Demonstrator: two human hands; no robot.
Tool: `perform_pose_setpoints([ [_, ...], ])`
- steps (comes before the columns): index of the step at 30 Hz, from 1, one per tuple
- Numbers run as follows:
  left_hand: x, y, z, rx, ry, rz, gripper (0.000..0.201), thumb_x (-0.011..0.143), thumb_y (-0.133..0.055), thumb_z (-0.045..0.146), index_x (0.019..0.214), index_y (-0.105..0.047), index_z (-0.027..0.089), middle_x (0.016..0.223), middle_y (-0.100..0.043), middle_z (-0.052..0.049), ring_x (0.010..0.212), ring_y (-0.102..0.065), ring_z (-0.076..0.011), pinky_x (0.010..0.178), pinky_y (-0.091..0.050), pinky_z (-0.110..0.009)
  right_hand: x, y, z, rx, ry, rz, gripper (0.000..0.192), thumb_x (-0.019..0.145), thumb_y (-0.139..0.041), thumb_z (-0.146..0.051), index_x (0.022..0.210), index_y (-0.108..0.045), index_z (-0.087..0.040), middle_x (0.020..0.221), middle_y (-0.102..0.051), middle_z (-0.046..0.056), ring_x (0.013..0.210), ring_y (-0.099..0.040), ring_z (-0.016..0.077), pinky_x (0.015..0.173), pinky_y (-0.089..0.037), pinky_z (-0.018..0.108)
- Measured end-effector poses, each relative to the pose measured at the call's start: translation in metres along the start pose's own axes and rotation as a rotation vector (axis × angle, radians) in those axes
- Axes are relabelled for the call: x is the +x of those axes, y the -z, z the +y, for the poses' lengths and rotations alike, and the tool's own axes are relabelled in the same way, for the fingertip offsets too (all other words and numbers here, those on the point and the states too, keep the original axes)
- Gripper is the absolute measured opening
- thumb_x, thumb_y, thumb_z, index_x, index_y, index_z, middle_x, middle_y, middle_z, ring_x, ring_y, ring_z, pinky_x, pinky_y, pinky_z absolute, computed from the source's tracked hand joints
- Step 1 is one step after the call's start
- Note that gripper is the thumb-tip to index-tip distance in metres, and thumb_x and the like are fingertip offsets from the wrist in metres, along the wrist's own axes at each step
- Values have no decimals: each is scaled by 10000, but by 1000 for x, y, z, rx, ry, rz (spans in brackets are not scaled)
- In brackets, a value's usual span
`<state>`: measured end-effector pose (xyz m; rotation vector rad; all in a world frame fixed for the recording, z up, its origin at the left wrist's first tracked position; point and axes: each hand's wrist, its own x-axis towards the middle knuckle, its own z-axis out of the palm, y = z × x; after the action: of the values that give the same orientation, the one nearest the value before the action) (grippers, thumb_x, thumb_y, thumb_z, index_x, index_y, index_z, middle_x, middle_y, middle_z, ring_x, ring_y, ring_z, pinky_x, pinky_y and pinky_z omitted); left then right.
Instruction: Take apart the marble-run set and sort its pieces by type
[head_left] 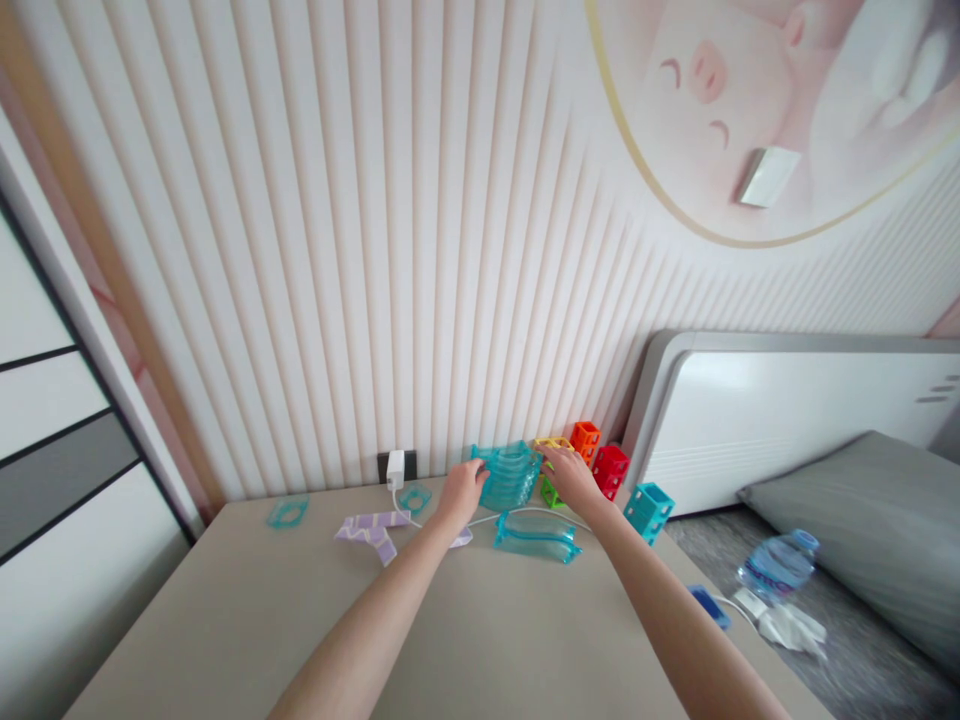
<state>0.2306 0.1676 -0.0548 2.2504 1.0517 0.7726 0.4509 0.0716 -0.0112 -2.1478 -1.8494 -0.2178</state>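
A translucent teal ribbed plastic panel (510, 478) stands upright near the wall between my two hands. My left hand (459, 490) has its fingers closed at the panel's left edge. At the upper right edge, my right hand (574, 478) pinches the panel, its fingertips close to a yellow plastic piece (553, 442). A second teal panel (536, 540) of curved form lies flat on the table just in front. Behind and below my right hand are a green block (551, 494), an orange-red block (585, 440) and a red block (610, 470).
On the beige table (465, 640) are purple-and-white strips (367, 530), teal square frames (288, 512) and a teal block (649, 511). A white charger (395, 470) trails its cable across the back. Beyond the right edge are a bed, a pillow (855, 530) and a water bottle (780, 565).
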Motion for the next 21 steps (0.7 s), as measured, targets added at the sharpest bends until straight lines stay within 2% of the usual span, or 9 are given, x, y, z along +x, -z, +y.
perform_pose_setpoints([
  [4,-5,7,-6,-9,-56,49,224,989,-632,299,1153,-670,151,1138,-721,-81,1014,-707,-219,925,-582,-446,-6,13,1,44,13,107,424,922,-528,-102,1318,-664,-167,1227,-739,148,1169,-663,302,1002,-480,391],
  [8,-32,34,-17,-6,-180,87,216,1011,-523,210,1146,-690,185,1102,-763,-90,1022,-726,-212,946,-570,-372,-29,18,-17,124,11,278,354,1015,-414,-184,1248,-680,-172,1188,-735,148,1140,-658,298,994,-491,429],
  [11,-71,63,-36,17,-276,117,239,1011,-495,246,1146,-691,223,1101,-764,-67,1044,-720,-216,953,-565,-358,-60,4,-58,196,89,331,328,1031,-394,-196,1119,-709,-192,1058,-752,125,1023,-682,269,947,-514,408],
  [13,-101,82,-54,46,-308,151,242,1014,-483,275,1122,-694,231,1072,-764,-66,1030,-721,-226,942,-567,-372,-82,-11,-96,241,206,296,259,997,-472,-173,1039,-720,-234,975,-758,75,941,-688,233,875,-532,346],
  [15,-129,98,-74,82,-317,186,240,1017,-475,278,1110,-694,240,1052,-763,-60,1012,-721,-229,926,-571,-379,-99,-28,-135,301,348,252,259,961,-500,-108,1035,-709,-240,932,-745,61,905,-674,227,824,-520,337],
  [18,-161,114,-101,154,-306,274,219,1009,-486,257,1115,-678,246,1045,-756,-54,997,-721,-229,901,-582,-373,-108,-50,-184,308,454,199,281,919,-545,-67,1100,-676,-238,1013,-730,66,964,-652,236,847,-506,353],
  [21,-179,119,-119,212,-276,367,224,1010,-465,232,1125,-658,230,1059,-736,-75,1027,-710,-242,927,-580,-399,-104,-68,-215,265,437,214,307,898,-581,-71,1145,-658,-237,1148,-704,83,1064,-629,265,909,-509,397],
])
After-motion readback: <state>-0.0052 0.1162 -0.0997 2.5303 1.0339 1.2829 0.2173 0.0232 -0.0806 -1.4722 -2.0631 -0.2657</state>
